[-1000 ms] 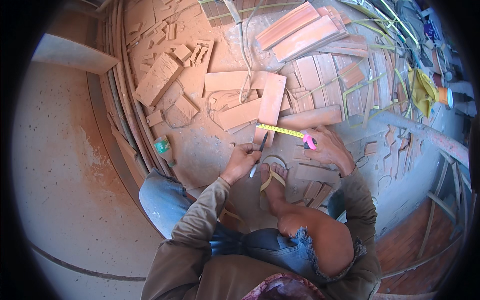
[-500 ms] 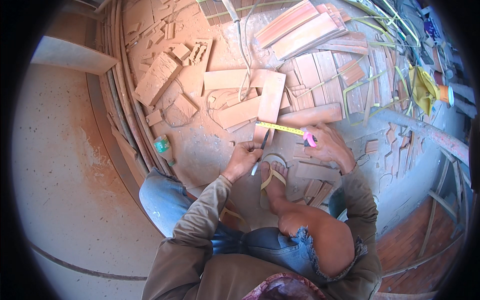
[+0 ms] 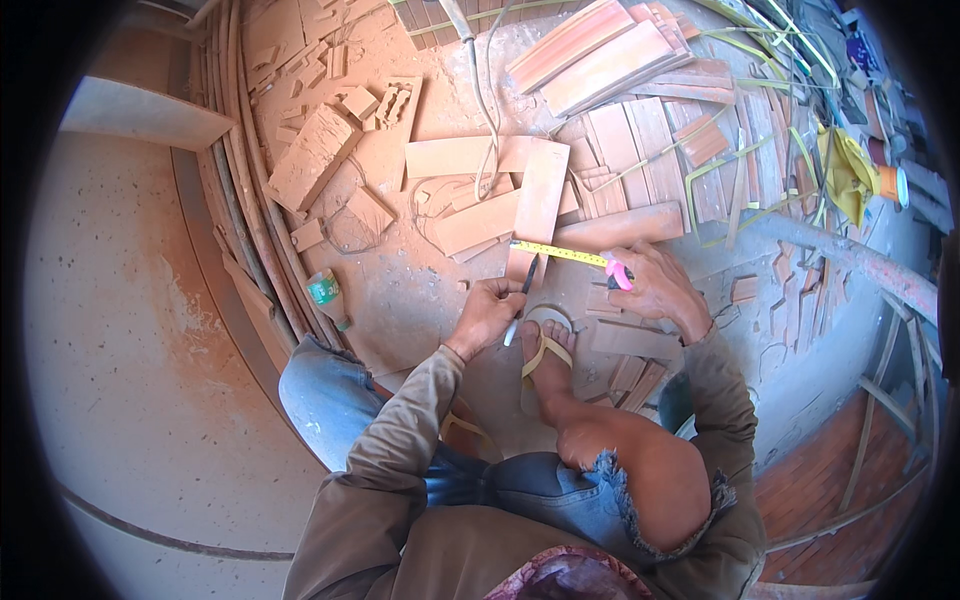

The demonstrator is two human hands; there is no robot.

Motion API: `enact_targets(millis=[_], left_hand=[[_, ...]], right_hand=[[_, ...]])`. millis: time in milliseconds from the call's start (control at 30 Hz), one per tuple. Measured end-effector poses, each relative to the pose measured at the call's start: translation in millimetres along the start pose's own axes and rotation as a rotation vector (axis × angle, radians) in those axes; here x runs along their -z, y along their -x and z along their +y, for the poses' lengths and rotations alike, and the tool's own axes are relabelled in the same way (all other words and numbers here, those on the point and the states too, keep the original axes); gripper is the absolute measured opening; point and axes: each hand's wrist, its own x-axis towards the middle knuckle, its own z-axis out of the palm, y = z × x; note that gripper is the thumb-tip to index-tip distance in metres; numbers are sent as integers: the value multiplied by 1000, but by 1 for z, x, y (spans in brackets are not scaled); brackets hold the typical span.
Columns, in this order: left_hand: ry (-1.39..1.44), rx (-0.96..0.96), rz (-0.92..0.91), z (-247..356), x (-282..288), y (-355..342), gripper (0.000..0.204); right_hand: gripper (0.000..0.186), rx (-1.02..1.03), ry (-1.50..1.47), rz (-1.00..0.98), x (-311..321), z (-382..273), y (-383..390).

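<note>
My left hand (image 3: 482, 318) grips a black pen (image 3: 530, 274) with a white end, its tip up at the tape's lower edge on an upright-lying terracotta strip tile (image 3: 543, 190). In my right hand (image 3: 656, 287) is a pink tape measure (image 3: 619, 272), its yellow blade (image 3: 560, 251) stretched leftward across that tile near its near end. Other loose tiles (image 3: 460, 155) lie under and beside it. My sandalled foot (image 3: 548, 365) rests just below the pen.
Broken pieces (image 3: 315, 155) and long poles (image 3: 250, 180) lie left, beside a bottle (image 3: 325, 295). Tile stacks (image 3: 600, 62), green strapping, a hose (image 3: 470, 45) and a yellow bag (image 3: 845, 175) lie ahead and right. A thick pipe (image 3: 870, 260) crosses the right side.
Both hands, with pen and tape, have shifted very slightly upward in the picture, as has the scene behind them. Both grips look the same.
</note>
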Motion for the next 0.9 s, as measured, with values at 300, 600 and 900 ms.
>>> enact_targets(millis=[300, 600, 900], left_hand=[[53, 0, -26, 3, -1, -2, 23], [122, 67, -70, 11, 2, -4, 24], [287, 97, -57, 17, 8, 23, 22]], right_hand=[[63, 6, 8, 13, 0, 0, -1], [62, 8, 9, 22, 0, 2, -2], [57, -39, -20, -13, 8, -3, -1]])
